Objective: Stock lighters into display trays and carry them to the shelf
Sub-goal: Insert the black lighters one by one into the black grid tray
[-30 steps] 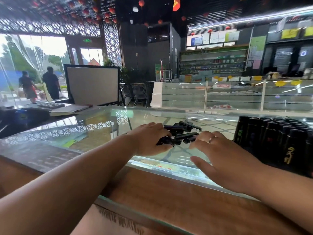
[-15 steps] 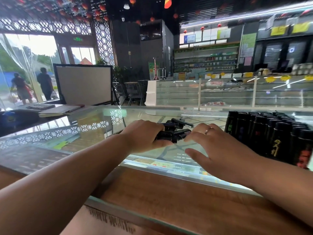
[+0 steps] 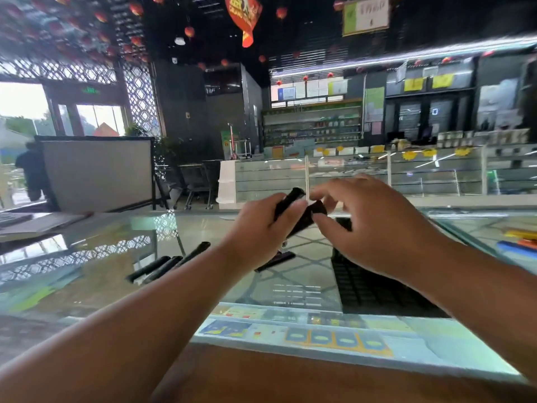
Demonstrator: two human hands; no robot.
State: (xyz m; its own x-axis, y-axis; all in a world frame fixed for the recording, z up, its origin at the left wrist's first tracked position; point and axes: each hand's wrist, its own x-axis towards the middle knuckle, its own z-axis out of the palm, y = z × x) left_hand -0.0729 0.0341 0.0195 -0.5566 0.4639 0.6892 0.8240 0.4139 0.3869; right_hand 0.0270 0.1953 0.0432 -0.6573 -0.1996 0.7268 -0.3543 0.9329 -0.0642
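My left hand [image 3: 258,228] is raised above the glass counter [image 3: 96,274] and grips black lighters [image 3: 288,199] that stick up from its fist. My right hand [image 3: 374,225] meets it from the right and pinches the end of one of those lighters [image 3: 315,212] between thumb and fingers. Several more black lighters [image 3: 162,264] lie loose on the glass to the left, and another one [image 3: 276,260] lies under my hands. A black display tray [image 3: 369,289] sits on the glass below my right forearm; the blur hides what its slots hold.
A monitor's back [image 3: 98,173] and papers [image 3: 37,225] stand at the far left of the counter. Coloured items [image 3: 520,241] lie at the right edge. A wooden ledge [image 3: 290,379] runs along the near side. More glass display cases [image 3: 348,175] stand across the aisle.
Both hands have risen off the glass with lighters taken from the pile. My right hand now pinches one of them. A few lighters stay behind on the counter.
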